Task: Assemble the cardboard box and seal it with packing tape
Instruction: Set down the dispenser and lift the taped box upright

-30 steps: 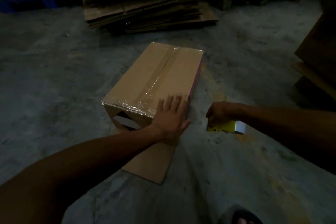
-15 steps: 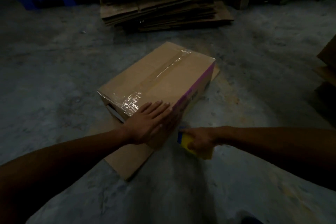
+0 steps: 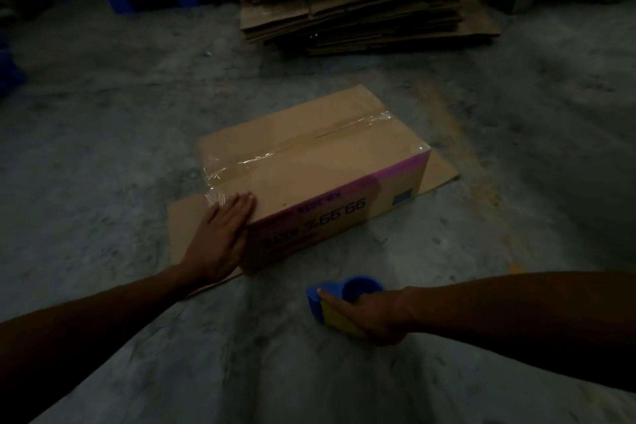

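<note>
Head view, looking down at a dim concrete floor (image 3: 103,134): the cardboard box (image 3: 309,182) is already folded up and closed, sitting on a flat cardboard sheet (image 3: 186,227) laid on the floor. A strip of clear packing tape (image 3: 303,144) runs along the top seam from end to end and wraps over the near-left edge, so the top looks sealed. Whether any other face needs taping cannot be told from here; what seems left is pressing the tape end down and perhaps turning the box over.

The box's long axis runs diagonally, from near-left to far-right, with the printed purple-banded side facing the person; the print reads upside down.

The left hand (image 3: 220,237) lies flat with straight fingers on the near-left corner of the box, over the tape end, holding nothing. The right hand (image 3: 371,317) has its fingers curled round a blue and yellow tape dispenser (image 3: 340,299), held low over the floor, apart from the box, on its near-right side. A stack of flattened cartons (image 3: 361,0) lies beyond.
</note>
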